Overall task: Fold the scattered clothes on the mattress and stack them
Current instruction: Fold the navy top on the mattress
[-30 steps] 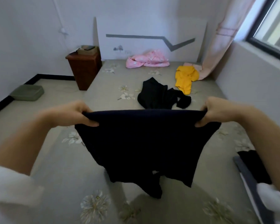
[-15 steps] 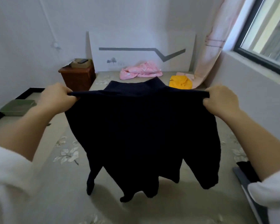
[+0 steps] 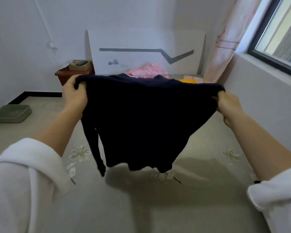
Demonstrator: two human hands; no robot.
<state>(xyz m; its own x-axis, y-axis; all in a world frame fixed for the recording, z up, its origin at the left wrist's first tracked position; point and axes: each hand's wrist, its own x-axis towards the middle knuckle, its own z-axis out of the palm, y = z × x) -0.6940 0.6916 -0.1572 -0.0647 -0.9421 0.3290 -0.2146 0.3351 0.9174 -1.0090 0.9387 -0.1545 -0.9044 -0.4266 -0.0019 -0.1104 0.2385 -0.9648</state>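
Dark garment (image 3: pixel 146 118) hangs limp above the mattress (image 3: pixel 141 207), evidently soft and light. Left hand (image 3: pixel 75 96) and right hand (image 3: pixel 227 105) pinch its upper corners, the best holds.

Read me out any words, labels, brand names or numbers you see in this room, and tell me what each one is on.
No readable text anywhere in this view.
On the white headboard panel: only a grey zigzag stripe and a small tree picture; faint marks beside the trees are too blurred to read.
On the dark garment: no label or print shows.
On the box atop the nightstand: no lettering can be made out.
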